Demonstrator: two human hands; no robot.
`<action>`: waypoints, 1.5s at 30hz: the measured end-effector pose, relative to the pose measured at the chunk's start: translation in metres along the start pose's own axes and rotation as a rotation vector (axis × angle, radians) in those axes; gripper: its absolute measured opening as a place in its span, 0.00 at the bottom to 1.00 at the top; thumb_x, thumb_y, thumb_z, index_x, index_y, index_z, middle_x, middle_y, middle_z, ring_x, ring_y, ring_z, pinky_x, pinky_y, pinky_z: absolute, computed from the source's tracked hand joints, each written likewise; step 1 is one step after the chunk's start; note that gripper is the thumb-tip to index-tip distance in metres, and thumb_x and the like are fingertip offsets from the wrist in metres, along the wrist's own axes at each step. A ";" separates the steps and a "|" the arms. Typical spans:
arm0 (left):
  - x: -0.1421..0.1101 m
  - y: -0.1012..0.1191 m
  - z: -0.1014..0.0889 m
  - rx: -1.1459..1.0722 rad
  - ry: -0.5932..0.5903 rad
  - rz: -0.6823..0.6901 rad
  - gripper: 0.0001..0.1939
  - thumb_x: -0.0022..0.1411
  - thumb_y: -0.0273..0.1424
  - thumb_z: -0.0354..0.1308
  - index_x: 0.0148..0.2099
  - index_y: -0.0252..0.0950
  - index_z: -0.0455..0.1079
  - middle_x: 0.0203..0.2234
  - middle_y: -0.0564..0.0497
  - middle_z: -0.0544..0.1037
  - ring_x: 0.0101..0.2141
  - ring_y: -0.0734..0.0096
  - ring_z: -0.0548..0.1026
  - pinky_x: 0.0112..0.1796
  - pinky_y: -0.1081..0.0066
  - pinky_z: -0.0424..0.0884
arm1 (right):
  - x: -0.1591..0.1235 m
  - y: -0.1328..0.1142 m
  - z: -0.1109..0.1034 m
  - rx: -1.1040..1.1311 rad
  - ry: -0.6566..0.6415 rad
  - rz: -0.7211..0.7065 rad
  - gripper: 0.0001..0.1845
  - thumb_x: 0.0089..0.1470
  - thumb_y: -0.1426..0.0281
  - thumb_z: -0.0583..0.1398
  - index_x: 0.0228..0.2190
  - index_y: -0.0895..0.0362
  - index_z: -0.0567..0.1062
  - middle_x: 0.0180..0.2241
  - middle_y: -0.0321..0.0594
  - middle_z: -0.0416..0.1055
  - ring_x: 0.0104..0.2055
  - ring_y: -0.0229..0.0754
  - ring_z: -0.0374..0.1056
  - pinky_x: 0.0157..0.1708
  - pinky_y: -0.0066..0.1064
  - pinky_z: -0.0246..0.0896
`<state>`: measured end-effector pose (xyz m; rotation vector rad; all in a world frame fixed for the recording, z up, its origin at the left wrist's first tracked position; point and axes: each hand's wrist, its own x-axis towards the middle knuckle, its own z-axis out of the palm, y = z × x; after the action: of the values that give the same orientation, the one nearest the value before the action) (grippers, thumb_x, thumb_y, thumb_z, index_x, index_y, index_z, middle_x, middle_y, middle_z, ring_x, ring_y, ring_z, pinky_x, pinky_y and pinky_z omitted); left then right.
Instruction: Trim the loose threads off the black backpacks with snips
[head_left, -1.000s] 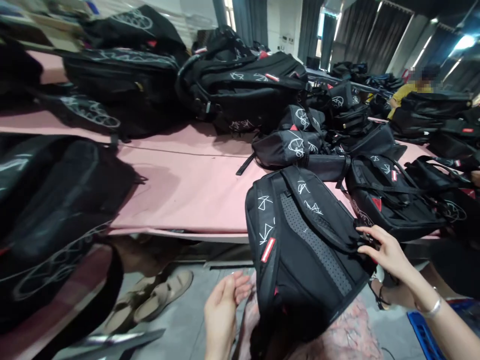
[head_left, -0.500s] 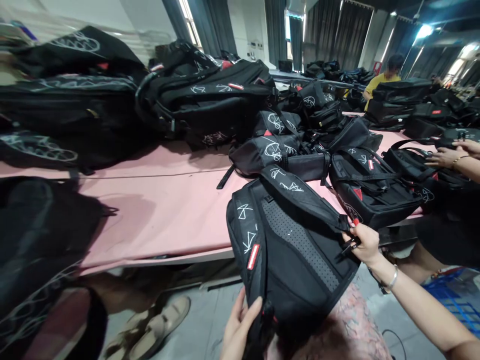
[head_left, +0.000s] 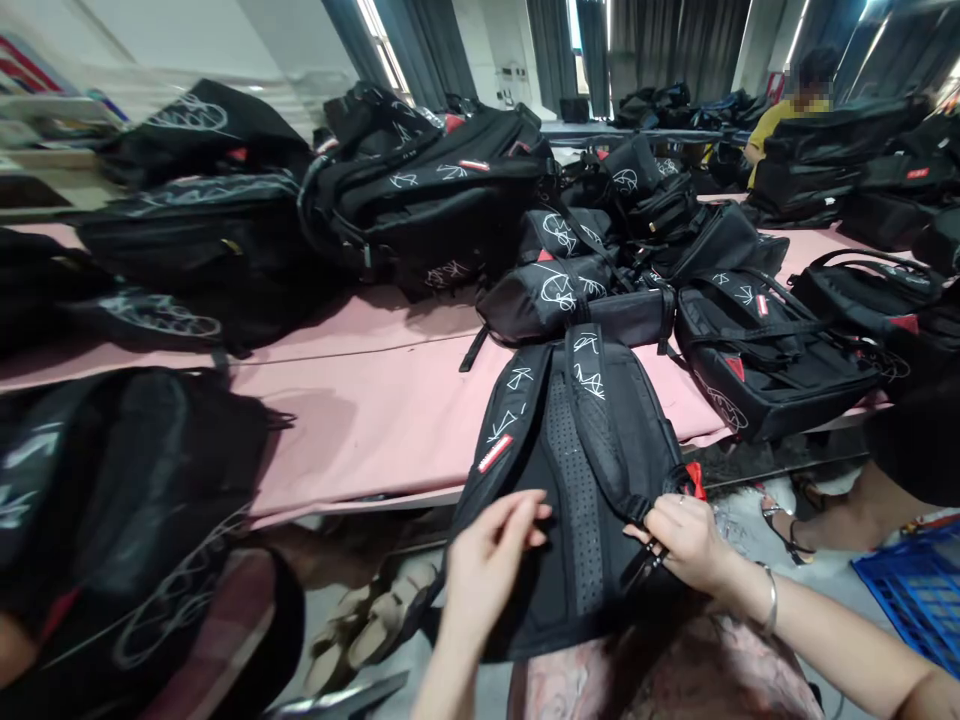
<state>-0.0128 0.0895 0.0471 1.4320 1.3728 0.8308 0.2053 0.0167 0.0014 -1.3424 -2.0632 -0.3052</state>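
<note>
A black backpack with white scribble prints and a red-white tag lies back side up, half on my lap and half on the pink table. My right hand is closed in a pinch on the lower end of its right shoulder strap. Over the left side of the backpack's mesh back panel hovers my left hand, fingers loosely bent and apart, holding nothing.
Many more black backpacks are heaped across the pink table. A black bag hangs over the near left edge. A blue crate stands at the right. Someone's sandalled foot shows under the table; a person in yellow sits far back.
The backpack has turned and now lies flatter with its straps facing me. My left hand came up from its bottom edge to over the back panel. My right hand moved lower, still on the strap.
</note>
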 end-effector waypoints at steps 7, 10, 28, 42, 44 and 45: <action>0.000 0.006 0.086 -0.339 -0.252 -0.072 0.16 0.48 0.40 0.60 0.22 0.35 0.60 0.14 0.59 0.65 0.19 0.78 0.67 0.23 0.78 0.64 | -0.011 0.017 -0.013 0.203 -0.098 0.111 0.08 0.56 0.69 0.54 0.28 0.56 0.72 0.22 0.36 0.68 0.24 0.36 0.63 0.26 0.27 0.54; -0.001 0.004 0.089 -0.553 -0.194 -0.107 0.14 0.47 0.39 0.62 0.28 0.34 0.64 0.18 0.58 0.68 0.21 0.79 0.68 0.27 0.78 0.66 | -0.010 0.044 -0.026 0.268 -0.103 0.327 0.17 0.53 0.70 0.56 0.46 0.56 0.68 0.33 0.41 0.72 0.31 0.39 0.67 0.32 0.28 0.60; 0.018 -0.008 0.084 -0.728 0.074 -0.274 0.15 0.39 0.34 0.67 0.27 0.31 0.67 0.23 0.54 0.74 0.24 0.80 0.70 0.28 0.78 0.69 | -0.144 0.094 -0.141 1.003 -0.677 0.955 0.23 0.37 0.53 0.64 0.12 0.58 0.63 0.12 0.27 0.50 0.15 0.29 0.47 0.15 0.23 0.42; 0.005 -0.009 0.092 -0.501 0.095 -0.254 0.17 0.38 0.34 0.67 0.32 0.32 0.71 0.22 0.55 0.74 0.24 0.76 0.73 0.31 0.72 0.74 | -0.111 0.066 -0.062 0.930 0.337 1.093 0.23 0.60 0.58 0.38 0.16 0.53 0.48 0.17 0.27 0.37 0.15 0.31 0.36 0.14 0.23 0.42; -0.009 -0.012 0.087 -0.433 0.078 -0.210 0.19 0.41 0.36 0.66 0.37 0.33 0.72 0.27 0.51 0.77 0.28 0.71 0.75 0.37 0.67 0.74 | -0.109 0.070 -0.058 0.963 0.319 1.113 0.22 0.59 0.57 0.41 0.17 0.53 0.49 0.16 0.27 0.38 0.15 0.31 0.38 0.14 0.23 0.45; -0.016 -0.015 0.083 -0.390 0.065 -0.177 0.20 0.44 0.37 0.65 0.40 0.33 0.72 0.30 0.49 0.78 0.30 0.68 0.76 0.40 0.64 0.73 | -0.109 0.073 -0.057 0.983 0.310 1.127 0.22 0.58 0.56 0.43 0.17 0.53 0.50 0.16 0.26 0.39 0.14 0.31 0.39 0.13 0.23 0.45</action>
<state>0.0571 0.0583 0.0094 0.9774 1.2791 0.9727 0.3208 -0.0598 -0.0347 -1.3967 -0.7168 0.8242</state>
